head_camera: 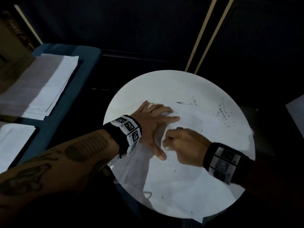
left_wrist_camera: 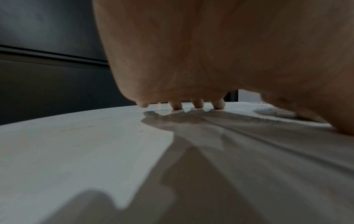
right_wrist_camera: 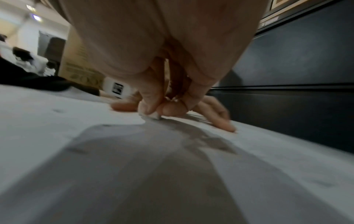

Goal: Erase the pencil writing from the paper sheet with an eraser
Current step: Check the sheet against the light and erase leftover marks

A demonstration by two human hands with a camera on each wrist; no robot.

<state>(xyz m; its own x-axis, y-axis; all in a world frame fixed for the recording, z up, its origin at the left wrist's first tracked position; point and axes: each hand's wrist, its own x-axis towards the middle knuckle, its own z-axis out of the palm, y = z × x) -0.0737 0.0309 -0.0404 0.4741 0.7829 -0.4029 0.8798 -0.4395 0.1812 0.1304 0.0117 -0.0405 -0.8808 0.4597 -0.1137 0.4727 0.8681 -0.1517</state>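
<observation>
A white paper sheet (head_camera: 189, 162) with faint pencil lines (head_camera: 195, 121) lies across the round white table (head_camera: 148, 86). My left hand (head_camera: 156, 125) lies flat on the sheet with fingers spread, its fingertips (left_wrist_camera: 198, 104) pressing the paper (left_wrist_camera: 268, 151). Just to its right, my right hand (head_camera: 184, 145) is curled and pinches a small white eraser (right_wrist_camera: 153, 116) between thumb and fingers. The eraser's tip touches the paper (right_wrist_camera: 249, 166). In the head view the eraser is hidden by the fingers.
Dark eraser crumbs (head_camera: 222, 112) are scattered over the sheet's far right. A blue tray (head_camera: 85, 68) with stacks of white paper (head_camera: 54, 83) stands to the left of the table. A cardboard box (right_wrist_camera: 80, 60) stands behind it. Dark cabinets (head_camera: 148, 30) rise beyond.
</observation>
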